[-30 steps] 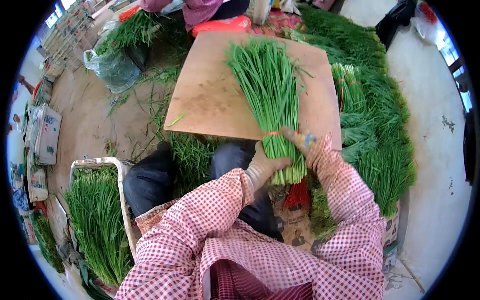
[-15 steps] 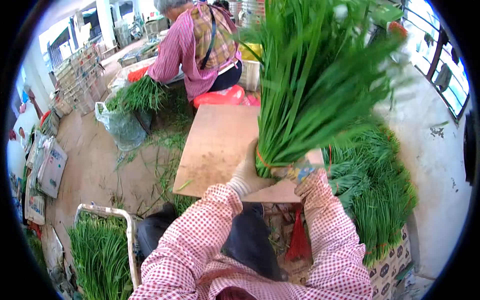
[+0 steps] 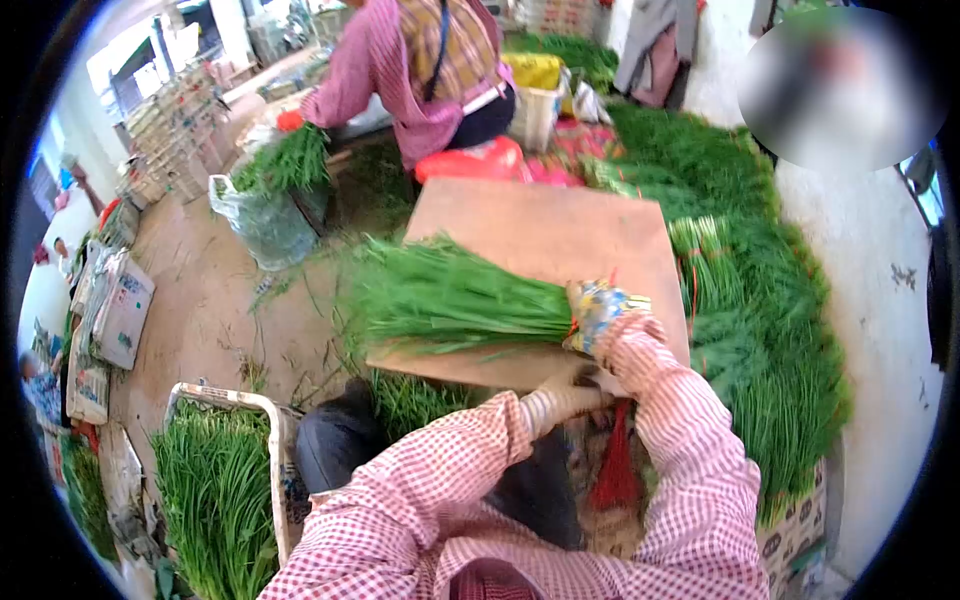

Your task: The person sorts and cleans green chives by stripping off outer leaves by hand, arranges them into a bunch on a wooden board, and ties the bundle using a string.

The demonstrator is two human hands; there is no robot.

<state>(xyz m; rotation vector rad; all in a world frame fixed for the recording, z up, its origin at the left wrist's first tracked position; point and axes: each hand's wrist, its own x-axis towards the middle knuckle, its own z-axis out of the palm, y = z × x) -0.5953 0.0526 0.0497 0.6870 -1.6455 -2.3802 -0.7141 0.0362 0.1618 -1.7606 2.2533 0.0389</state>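
Note:
A bundle of long green leafy stems (image 3: pixel 460 298) lies sideways over the brown board (image 3: pixel 540 225), leaves to the left and blurred, cut ends to the right. My right hand (image 3: pixel 597 318), in a patterned glove, is wrapped round its stem end, where a bit of red tie shows. At the board's front edge, below the bundle, is my left hand (image 3: pixel 565 397) in a pale glove; its fingertips are hidden or too blurred to make out. Red ties (image 3: pixel 617 465) hang just under the board near my left hand.
Many green bundles (image 3: pixel 760 350) are piled to the right. A white-rimmed crate (image 3: pixel 275 470) of greens stands at the lower left. Beyond the board sits a person (image 3: pixel 430 80) in a pink top, beside a clear plastic bag (image 3: pixel 262 232) and a red plastic bag (image 3: pixel 470 162).
The bundle has gone from upright above the board to lying sideways, leaves leftward. My left hand has left the bundle and moved down to the board's front edge.

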